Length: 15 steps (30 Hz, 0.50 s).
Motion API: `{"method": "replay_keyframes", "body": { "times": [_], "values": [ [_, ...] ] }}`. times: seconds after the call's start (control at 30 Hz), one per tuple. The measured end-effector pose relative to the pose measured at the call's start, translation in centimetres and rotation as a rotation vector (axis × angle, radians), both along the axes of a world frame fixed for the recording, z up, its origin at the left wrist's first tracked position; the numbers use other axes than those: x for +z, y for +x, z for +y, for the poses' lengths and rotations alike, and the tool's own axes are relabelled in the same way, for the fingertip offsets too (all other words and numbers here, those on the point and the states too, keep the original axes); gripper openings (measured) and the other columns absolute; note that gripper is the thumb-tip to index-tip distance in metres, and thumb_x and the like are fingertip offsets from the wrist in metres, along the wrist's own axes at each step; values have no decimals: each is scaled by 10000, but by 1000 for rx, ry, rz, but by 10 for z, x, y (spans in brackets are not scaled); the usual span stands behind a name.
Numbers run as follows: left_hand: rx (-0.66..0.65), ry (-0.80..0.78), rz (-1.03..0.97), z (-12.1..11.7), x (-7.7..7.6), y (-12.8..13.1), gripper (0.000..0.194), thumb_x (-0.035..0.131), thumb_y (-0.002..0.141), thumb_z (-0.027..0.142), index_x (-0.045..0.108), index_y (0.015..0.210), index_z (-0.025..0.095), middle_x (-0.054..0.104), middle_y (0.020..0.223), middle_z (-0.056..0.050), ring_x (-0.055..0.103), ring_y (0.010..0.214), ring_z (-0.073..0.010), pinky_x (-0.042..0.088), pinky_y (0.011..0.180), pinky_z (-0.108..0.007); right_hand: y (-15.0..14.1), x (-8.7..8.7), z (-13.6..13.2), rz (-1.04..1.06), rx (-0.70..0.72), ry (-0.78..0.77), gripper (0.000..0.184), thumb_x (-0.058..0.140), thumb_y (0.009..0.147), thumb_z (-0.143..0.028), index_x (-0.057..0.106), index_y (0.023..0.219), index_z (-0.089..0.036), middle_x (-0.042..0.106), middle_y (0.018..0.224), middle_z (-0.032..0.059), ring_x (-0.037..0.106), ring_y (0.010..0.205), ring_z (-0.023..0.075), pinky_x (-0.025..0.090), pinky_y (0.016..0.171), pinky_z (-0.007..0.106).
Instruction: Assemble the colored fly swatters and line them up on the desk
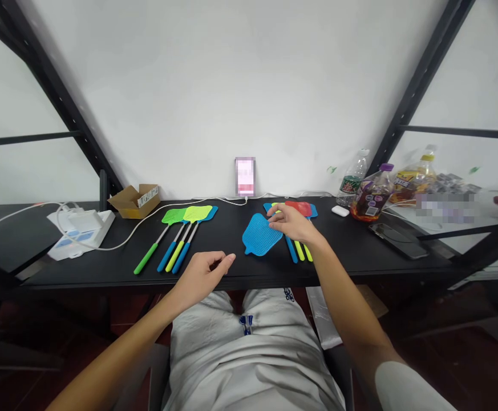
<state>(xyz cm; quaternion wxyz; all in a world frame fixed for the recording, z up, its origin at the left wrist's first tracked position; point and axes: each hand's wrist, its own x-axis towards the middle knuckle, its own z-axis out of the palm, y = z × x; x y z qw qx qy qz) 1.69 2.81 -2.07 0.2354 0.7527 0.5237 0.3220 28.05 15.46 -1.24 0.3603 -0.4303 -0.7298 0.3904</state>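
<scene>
A blue fly swatter head (260, 235) without a handle rests on the black table in front of me. My right hand (289, 221) is over its upper right edge, fingers loosely spread; whether the fingertips touch it I cannot tell. Behind and below that hand lie several swatters, with a red swatter head (302, 208) on top and blue and yellow handles (300, 251) pointing toward me. Near the table's front edge is my left hand (206, 275), half curled with the thumb stretched out, holding nothing I can see. Green, yellow and blue swatters (197, 214) lie beyond it to the left.
A phone (245, 178) leans on the wall with a white cable attached. At left are an opened cardboard box (135, 202) and a white power strip (81, 234). To the right stand bottles (372, 194), beside a white earphone case (340, 211) and a dark phone (397, 240).
</scene>
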Motion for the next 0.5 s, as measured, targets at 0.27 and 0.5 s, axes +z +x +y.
{"method": "replay_keyframes", "body": {
  "times": [0.27, 0.5],
  "values": [
    [2, -17, 27, -8, 5, 4, 466, 460, 969, 497, 488, 632, 176, 371, 587, 51, 349, 569, -104, 266, 548, -259, -12, 10, -20, -146, 9, 172, 228, 626, 892, -354, 633, 1052, -193, 705, 1111, 101, 667, 1037, 224, 522, 898, 370],
    [-1, 7, 76, -19, 9, 11, 302, 489, 957, 410, 544, 764, 184, 468, 639, 52, 383, 594, -109, 276, 546, -252, -43, 25, -71, -108, 636, 39, 374, 524, 966, -505, 648, 925, -154, 718, 861, 63, 699, 752, 152, 534, 678, 254]
  ]
}}
